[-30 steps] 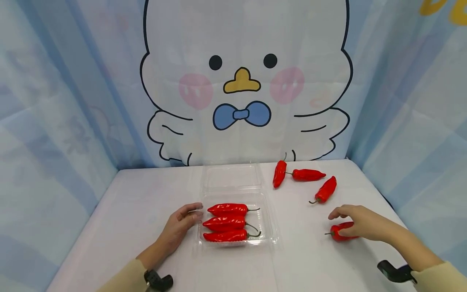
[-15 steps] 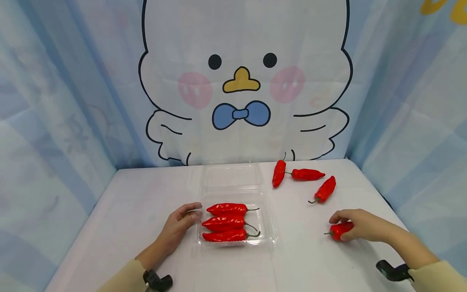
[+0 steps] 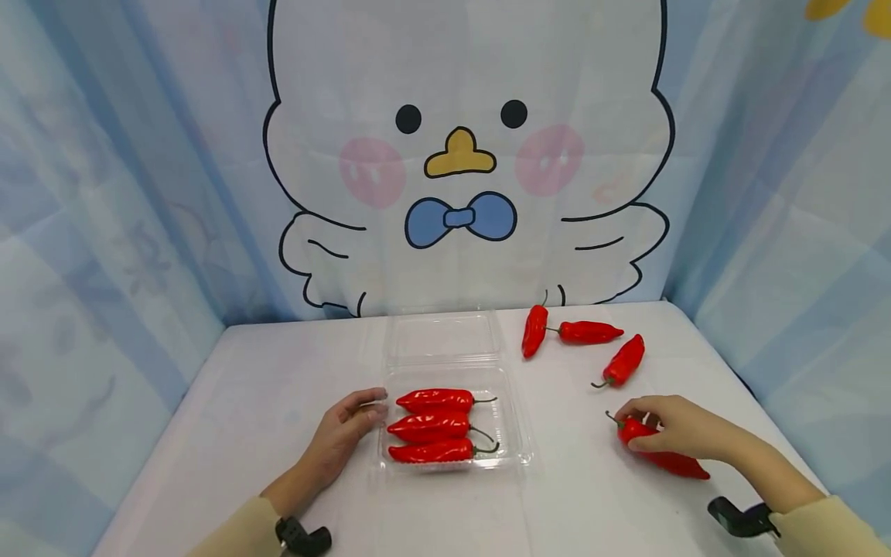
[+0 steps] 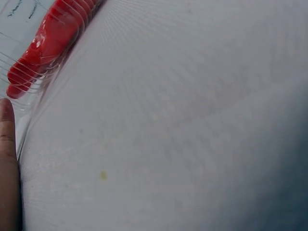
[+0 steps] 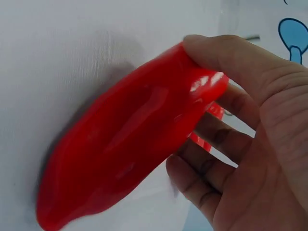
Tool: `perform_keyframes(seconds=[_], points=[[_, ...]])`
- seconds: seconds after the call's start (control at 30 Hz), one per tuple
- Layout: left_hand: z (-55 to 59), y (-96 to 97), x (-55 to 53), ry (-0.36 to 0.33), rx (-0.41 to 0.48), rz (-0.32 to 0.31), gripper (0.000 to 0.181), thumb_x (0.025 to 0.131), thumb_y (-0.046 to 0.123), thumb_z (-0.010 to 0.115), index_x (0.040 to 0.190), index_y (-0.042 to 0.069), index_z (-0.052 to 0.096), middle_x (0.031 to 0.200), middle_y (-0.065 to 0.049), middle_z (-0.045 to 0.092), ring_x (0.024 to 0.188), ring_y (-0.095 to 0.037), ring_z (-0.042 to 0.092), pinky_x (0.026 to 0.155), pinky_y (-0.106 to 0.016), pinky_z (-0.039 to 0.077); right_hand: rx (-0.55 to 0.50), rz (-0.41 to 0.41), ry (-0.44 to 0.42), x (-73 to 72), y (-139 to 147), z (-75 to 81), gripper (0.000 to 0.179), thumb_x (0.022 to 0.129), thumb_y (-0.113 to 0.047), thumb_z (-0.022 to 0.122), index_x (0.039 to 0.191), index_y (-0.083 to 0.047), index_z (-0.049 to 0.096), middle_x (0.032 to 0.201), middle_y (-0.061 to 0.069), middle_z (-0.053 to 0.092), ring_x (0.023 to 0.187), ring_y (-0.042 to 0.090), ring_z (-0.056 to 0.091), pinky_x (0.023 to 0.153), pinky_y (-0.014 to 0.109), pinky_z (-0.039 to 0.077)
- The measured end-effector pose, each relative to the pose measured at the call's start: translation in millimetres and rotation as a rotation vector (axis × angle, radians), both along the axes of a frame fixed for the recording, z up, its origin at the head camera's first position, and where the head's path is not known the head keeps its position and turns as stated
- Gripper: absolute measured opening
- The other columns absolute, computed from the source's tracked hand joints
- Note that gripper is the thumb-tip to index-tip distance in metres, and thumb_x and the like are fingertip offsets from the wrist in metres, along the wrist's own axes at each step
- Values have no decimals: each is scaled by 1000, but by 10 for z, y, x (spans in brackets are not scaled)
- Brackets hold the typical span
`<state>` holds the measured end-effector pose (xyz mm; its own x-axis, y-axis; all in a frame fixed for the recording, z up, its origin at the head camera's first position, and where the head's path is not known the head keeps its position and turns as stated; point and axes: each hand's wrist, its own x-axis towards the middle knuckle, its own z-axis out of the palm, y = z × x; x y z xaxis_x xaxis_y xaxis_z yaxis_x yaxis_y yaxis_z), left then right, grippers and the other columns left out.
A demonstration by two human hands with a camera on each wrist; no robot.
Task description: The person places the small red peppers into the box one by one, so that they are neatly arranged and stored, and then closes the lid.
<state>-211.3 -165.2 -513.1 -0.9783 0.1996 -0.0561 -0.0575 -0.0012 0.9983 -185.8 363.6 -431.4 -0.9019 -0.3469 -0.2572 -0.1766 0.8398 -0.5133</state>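
My right hand [image 3: 678,427] pinches a red chili pepper [image 5: 122,139] between thumb and fingers near its stem end; the pointed tip slants down to the right in the head view. My left hand [image 3: 343,429] rests with relaxed fingers at the left side of a clear plastic clamshell box [image 3: 511,425], fingertips right at its wall. Inside the box lie three red chili peppers [image 3: 433,425] in a row, stems to the right. In the left wrist view a finger [image 4: 6,130] stands beside the ribbed box wall, with red pepper [image 4: 48,41] showing through.
The box's lid [image 3: 442,338] is folded back toward the curtain [image 3: 459,271]. Three more chili peppers lie at the back right: one upright in view [image 3: 534,333], one sideways [image 3: 588,333], one slanted [image 3: 625,361]. White cloth covers the table [image 3: 278,371].
My right hand has closed its fingers on the chili pepper and shifted slightly left; the pepper has turned, its stem now pointing up-left. The left hand stays at the box.
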Motion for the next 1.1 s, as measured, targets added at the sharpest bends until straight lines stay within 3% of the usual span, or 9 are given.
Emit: perform_keyframes(seconds=[0.13, 0.33, 0.57, 0.83, 1.1], points=[[18, 1, 9, 0, 2, -7, 52, 97, 16, 67, 144, 0, 51, 148, -19, 53, 119, -11, 61, 100, -19, 51, -15, -14, 19, 7, -57, 4, 39, 85, -25, 82, 119, -11, 70, 101, 0, 65, 89, 18, 58, 67, 27, 59], [32, -11, 11, -1, 0, -21, 53, 98, 16, 66, 146, -1, 50, 150, -20, 52, 120, -11, 61, 102, -19, 50, -92, -56, 22, -2, -130, 59, 37, 87, -22, 80, 117, -6, 68, 96, 2, 66, 86, 19, 59, 66, 26, 58], [39, 1, 25, -8, -7, -10, 53, 98, 16, 66, 146, 0, 50, 150, -19, 52, 119, -9, 62, 101, -18, 50, -191, -110, 10, -12, -175, 117, 41, 89, -26, 79, 118, -2, 62, 107, 8, 67, 90, 21, 62, 73, 30, 60], [22, 12, 13, -11, 0, -1, 52, 97, 15, 66, 145, 0, 51, 149, -19, 53, 118, -10, 63, 100, -18, 52, -322, -170, -79, -6, -185, 170, 47, 93, -25, 76, 130, -2, 61, 123, 18, 62, 100, 22, 67, 80, 42, 64], [23, 8, 14, -9, 21, -7, 52, 97, 15, 66, 145, -1, 50, 149, -20, 52, 117, -9, 63, 100, -19, 51, -329, -231, -45, 23, -229, 225, 47, 92, -30, 76, 125, 1, 62, 121, 16, 63, 96, 21, 68, 80, 38, 62]])
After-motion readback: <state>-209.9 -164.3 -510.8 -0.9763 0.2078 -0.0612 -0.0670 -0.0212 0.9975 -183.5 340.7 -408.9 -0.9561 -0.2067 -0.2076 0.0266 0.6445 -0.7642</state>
